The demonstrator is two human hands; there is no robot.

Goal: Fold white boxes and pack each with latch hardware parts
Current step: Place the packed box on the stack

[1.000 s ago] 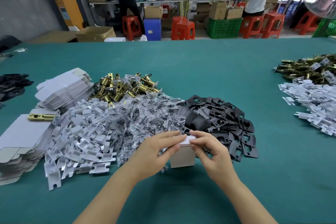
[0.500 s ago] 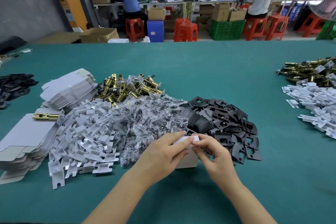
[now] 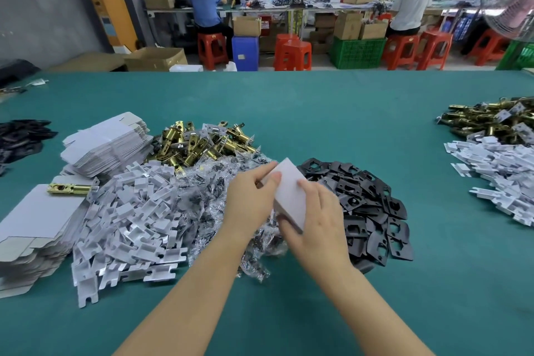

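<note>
— What's in front of you?
— A green table [image 3: 318, 113]. The white box [image 3: 289, 192], closed and tilted, is lifted above the bagged screws [image 3: 213, 196], beside the black plates [image 3: 372, 205].
— And your hands?
— My left hand [image 3: 251, 201] pinches its upper corner; my right hand [image 3: 318, 222] grips its lower end.

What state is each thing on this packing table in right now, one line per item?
white box: folded up, closed, held tilted above the piles.
left hand: grips the box's upper left edge.
right hand: fingers curled round the box's lower end.
flat box blanks: unfolded, stacked.
brass latches: loose heap.
black plates: loose pile.
bagged screws: heaped in clear bags.
white inserts: loose pile.
single brass latch: lying on a blank stack.
</note>
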